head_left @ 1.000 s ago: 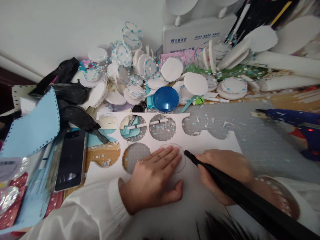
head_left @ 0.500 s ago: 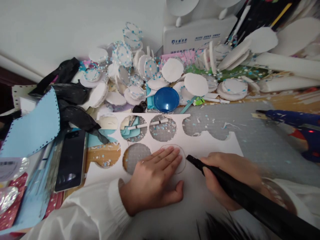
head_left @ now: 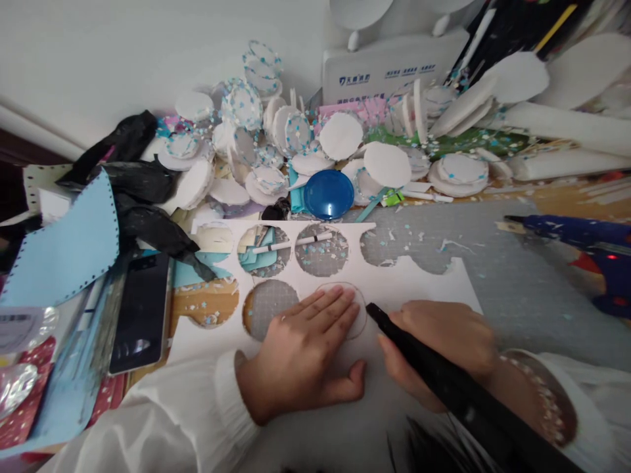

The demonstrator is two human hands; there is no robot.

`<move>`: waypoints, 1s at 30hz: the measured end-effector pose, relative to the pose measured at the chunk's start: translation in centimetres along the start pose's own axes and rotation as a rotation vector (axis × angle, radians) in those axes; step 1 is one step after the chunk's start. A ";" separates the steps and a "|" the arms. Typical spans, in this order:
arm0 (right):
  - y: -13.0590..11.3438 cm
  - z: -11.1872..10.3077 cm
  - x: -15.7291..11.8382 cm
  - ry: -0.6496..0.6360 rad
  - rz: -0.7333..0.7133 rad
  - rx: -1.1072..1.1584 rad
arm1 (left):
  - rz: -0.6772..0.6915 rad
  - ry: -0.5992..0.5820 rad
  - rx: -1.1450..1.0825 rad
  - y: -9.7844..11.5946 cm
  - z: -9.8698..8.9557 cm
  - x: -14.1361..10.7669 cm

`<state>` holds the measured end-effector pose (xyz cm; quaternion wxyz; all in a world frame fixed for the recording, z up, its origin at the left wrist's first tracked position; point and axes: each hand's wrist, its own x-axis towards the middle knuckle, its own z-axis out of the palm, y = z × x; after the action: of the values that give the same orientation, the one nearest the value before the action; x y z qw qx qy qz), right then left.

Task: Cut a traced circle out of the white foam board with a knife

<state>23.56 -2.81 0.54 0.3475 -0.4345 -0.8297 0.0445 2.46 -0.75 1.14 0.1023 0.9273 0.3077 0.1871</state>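
Observation:
My left hand [head_left: 315,341] lies flat, fingers stretched out, on a white foam board [head_left: 389,289], partly covering a drawn circle. My right hand [head_left: 438,345] is wrapped round a long black pen-shaped cutter [head_left: 419,348]. Its tip meets the board close to the right side of the circle's outline; whether the blade is in the board cannot be made out. Several round holes with rough edges run through the board left of and beyond my left hand. A grey cutting mat [head_left: 513,289] shows under the board and through some of these holes.
Piled white foam discs [head_left: 340,136], some edged with blue dots, line the back around a blue round lid [head_left: 328,195]. A blue glue gun [head_left: 576,233] with a lit red light lies at right. On the left are a phone [head_left: 140,315] and black plastic [head_left: 152,226].
My right hand and the black cutter have shifted slightly left, the cutter's tip a little up along the drawn circle. My left hand stays in place on the board.

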 end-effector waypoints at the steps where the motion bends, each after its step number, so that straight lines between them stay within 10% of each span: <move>1: -0.1 0.0 0.0 -0.005 0.009 -0.024 | -0.003 -0.003 0.001 0.0 0.0 0.0; 30: -0.2 -2.1 2.0 0.025 0.120 0.071 | -0.029 -0.316 0.059 -0.2 0.4 -1.6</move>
<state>23.92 -1.94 3.26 0.3697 -0.4713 -0.7958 0.0891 1.37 -1.59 0.26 0.1247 0.9432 0.3066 0.0282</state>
